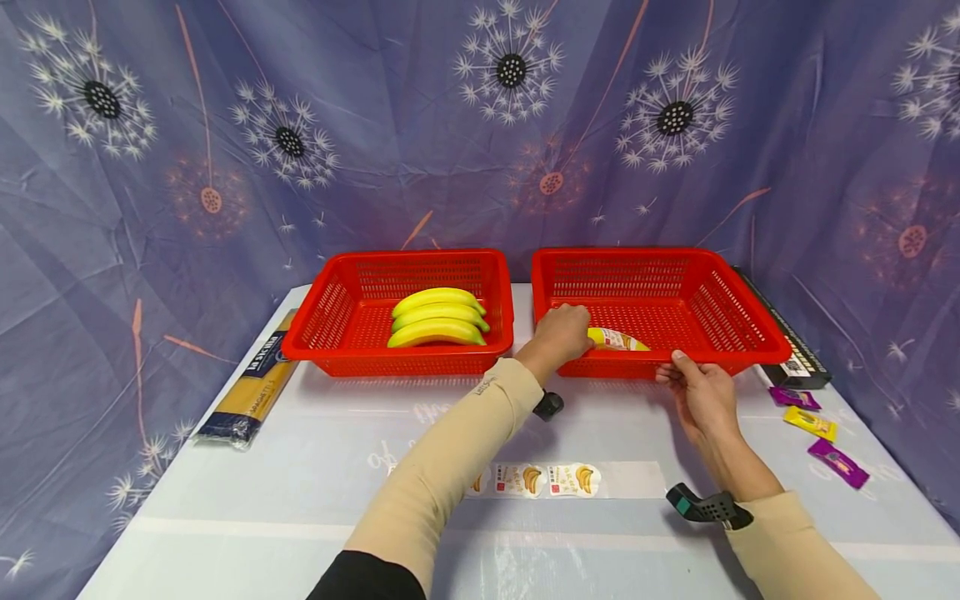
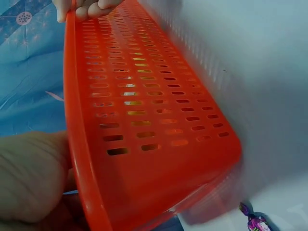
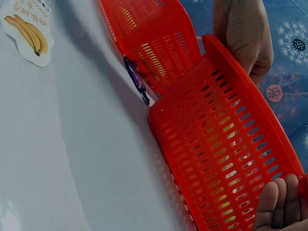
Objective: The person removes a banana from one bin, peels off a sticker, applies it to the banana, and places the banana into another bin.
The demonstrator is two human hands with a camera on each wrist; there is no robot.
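Observation:
Two red perforated plastic baskets stand side by side at the back of the table. At the right basket (image 1: 622, 260), my left hand (image 1: 558, 333) reaches over the front left corner. Its fingertips are hidden inside, close to the end of a yellow banana with a printed sticker (image 1: 618, 340), and I cannot tell whether they grip it. My right hand (image 1: 701, 396) grips the front rim, thumb over the top and fingers against the outer wall (image 3: 216, 144). Three bananas (image 1: 438, 317) lie together in the left basket (image 1: 330, 312).
A strip of banana stickers (image 1: 555, 481) lies in front, partly behind my left sleeve. At the left edge is a spaghetti pack (image 1: 251, 387). A black box (image 1: 798, 367) and small purple and yellow wrapped sweets (image 1: 810, 423) sit at the right. Another purple sweet (image 3: 136, 79) lies between the baskets.

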